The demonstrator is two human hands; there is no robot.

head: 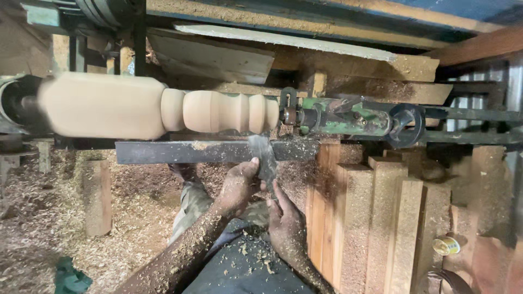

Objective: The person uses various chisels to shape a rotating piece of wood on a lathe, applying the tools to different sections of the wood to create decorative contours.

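While the pale wooden spindle [158, 109] is blurred by rotation across the upper left and centre of the frame, a flat steel chisel [265, 158] is held against it from below, its blade laid over the dark metal tool rest [190, 152] that runs beneath the workpiece. The left hand [238, 188], dusted with shavings, is closed around the blade just under the rest, thumb and fingers pressed together on the steel; the right hand [284, 223], lower and slightly right of centre, is wrapped on the same tool further down, so both grips are pinching the chisel rather than spread. Beads and coves are already cut into the right portion of the spindle, near the green tailstock [348, 117], while the thick left portion is left plain and cylindrical. The step in hand is judged to be shaping at the right end of the turned section. A steady, light feed with the blade kept seated on the rest is judged to be needed for the next move, since a dig-in could be caused by tipping. Squared timber blanks [376, 218] are stacked at lower right, and sawdust [136, 207] is spread over the floor.
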